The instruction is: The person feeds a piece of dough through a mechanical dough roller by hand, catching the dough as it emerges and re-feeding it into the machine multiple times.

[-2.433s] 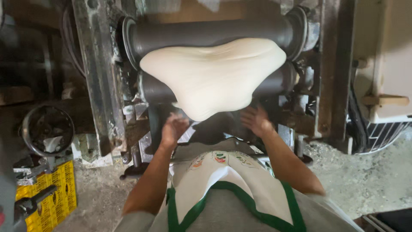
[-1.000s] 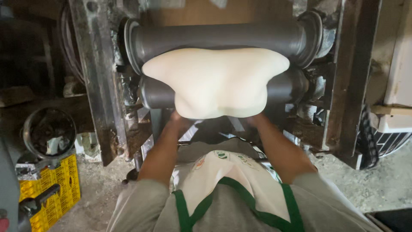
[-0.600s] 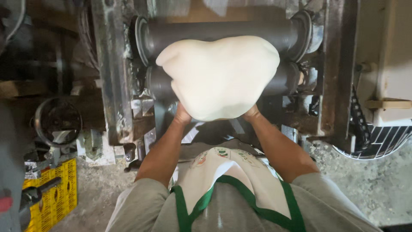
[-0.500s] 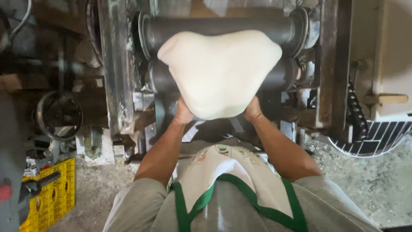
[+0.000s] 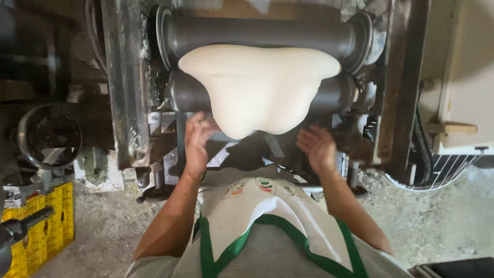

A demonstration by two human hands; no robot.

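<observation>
A large pale sheet of dough (image 5: 260, 87) hangs out from between two dark metal rollers, the upper roller (image 5: 257, 33) and the lower roller (image 5: 188, 95), and droops down toward me. My left hand (image 5: 198, 136) is open just below the dough's left lower edge, fingers spread and close to it. My right hand (image 5: 316, 146) is open to the right of the dough's lower tip, palm turned inward, a little apart from it. Neither hand holds anything.
The roller machine's metal frame (image 5: 123, 92) stands on the left, another upright (image 5: 401, 87) on the right. A round dark wheel (image 5: 49, 136) and a yellow crate (image 5: 38, 229) sit at the left. A white cabinet (image 5: 463, 77) is at right. Grey concrete floor (image 5: 437, 221) lies below.
Both hands were pressed under the dough's lower edge, lifting it. They have let go and dropped away, and the dough has spread wider and sagged down over the lower roller.
</observation>
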